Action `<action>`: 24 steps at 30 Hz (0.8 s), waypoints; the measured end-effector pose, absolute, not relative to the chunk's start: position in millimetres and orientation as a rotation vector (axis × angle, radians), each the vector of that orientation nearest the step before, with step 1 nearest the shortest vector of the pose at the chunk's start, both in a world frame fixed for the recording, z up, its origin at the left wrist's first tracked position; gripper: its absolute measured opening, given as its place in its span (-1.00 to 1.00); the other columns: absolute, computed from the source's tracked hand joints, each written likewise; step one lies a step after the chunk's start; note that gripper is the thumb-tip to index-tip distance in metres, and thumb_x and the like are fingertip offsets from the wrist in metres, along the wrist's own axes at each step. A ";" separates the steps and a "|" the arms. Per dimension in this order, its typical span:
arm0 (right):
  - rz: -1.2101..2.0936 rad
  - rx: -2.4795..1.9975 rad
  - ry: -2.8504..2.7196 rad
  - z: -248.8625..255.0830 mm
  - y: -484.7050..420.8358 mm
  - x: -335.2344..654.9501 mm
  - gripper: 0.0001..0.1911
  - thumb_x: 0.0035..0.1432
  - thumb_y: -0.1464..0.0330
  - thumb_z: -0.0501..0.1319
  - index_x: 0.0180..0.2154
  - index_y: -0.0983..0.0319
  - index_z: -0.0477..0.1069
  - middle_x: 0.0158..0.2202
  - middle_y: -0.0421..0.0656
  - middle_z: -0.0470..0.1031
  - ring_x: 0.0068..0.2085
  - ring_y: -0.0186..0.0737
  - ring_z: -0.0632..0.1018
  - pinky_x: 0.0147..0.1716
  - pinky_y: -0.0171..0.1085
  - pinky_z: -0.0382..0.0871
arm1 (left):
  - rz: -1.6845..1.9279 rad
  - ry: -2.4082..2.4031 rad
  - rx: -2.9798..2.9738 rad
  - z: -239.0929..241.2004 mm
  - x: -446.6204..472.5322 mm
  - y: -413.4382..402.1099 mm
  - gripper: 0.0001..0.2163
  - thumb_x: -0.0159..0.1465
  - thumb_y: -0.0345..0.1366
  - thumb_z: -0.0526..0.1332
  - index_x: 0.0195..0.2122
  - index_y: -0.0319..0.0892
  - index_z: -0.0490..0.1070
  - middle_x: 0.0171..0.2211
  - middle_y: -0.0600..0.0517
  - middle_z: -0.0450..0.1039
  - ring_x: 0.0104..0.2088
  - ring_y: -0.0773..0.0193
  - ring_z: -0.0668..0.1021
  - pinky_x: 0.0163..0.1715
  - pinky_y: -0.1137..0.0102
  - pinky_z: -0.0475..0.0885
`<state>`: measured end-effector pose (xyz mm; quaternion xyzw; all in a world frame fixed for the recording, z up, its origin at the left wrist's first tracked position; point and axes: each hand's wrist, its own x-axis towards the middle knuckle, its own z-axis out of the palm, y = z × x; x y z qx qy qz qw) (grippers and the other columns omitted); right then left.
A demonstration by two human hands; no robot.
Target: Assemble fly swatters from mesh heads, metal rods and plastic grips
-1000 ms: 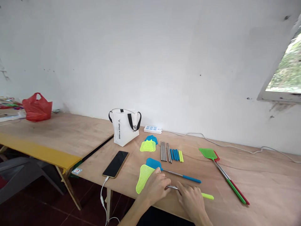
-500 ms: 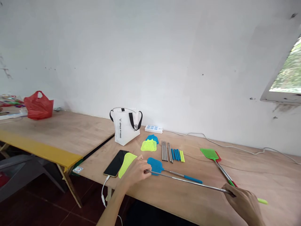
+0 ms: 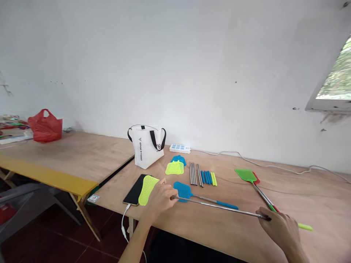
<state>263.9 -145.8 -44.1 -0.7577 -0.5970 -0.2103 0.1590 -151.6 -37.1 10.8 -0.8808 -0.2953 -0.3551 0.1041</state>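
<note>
Both my hands grip one fly swatter, its thin metal rod (image 3: 219, 207) stretched between them above the table's front part. My left hand (image 3: 161, 197) is closed near the rod's head end, where the yellow mesh head (image 3: 148, 189) sticks out to the left over a phone. My right hand (image 3: 279, 223) is wrapped round the other end, and a yellow-green grip (image 3: 305, 227) pokes out beyond it. Just behind the rod lies a blue fly swatter (image 3: 183, 190) with a blue grip. Green (image 3: 246, 175) and red (image 3: 257, 178) fly swatters lie together on the right.
Loose yellow (image 3: 174, 168) and blue (image 3: 179, 159) mesh heads, metal tubes (image 3: 193, 174), and blue and yellow grips (image 3: 208, 178) lie mid-table. Behind stand a white bag (image 3: 146, 149) and a power strip (image 3: 179, 148). A phone (image 3: 135, 193) with a cable sits at the left edge.
My hands keep hold of the same fly swatter. The right hand has shifted slightly left relative to the table; the camera view has moved a little.
</note>
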 end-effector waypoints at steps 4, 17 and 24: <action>-0.498 -2.087 -1.828 -39.2 -138.9 232.5 -0.75 0.12 0.40 0.12 -0.55 0.11 0.45 -0.55 -0.23 0.57 -0.46 -0.21 0.53 -0.45 -0.27 0.01 | -1.031 -0.833 -2.594 5.9 -134.0 -43.7 -0.79 0.12 -0.55 0.17 -0.60 -0.17 0.27 -0.66 0.19 0.36 -0.58 0.38 0.31 -0.32 0.32 0.10; -0.653 -2.111 -1.926 -50.7 -140.4 134.8 -0.83 0.09 0.43 0.23 -0.36 0.05 0.56 -0.52 -0.21 0.61 -0.47 -0.14 0.59 -0.45 -0.26 0.00 | -0.917 -1.028 -2.664 -21.3 -85.7 -69.5 -0.81 0.06 -0.56 0.21 -0.61 -0.17 0.32 -0.66 0.17 0.43 -0.59 0.38 0.37 -0.28 0.31 0.15; -0.506 -1.961 -1.965 -76.9 -137.6 92.5 -0.85 0.12 0.47 0.25 -0.43 0.12 0.52 -0.56 -0.20 0.59 -0.53 -0.23 0.56 -0.47 -0.30 0.04 | -0.616 -0.844 -2.781 -27.3 -62.3 -88.1 -0.84 0.18 -0.53 0.22 -0.50 -0.17 0.41 -0.57 0.09 0.54 -0.49 0.27 0.50 -0.14 0.27 0.23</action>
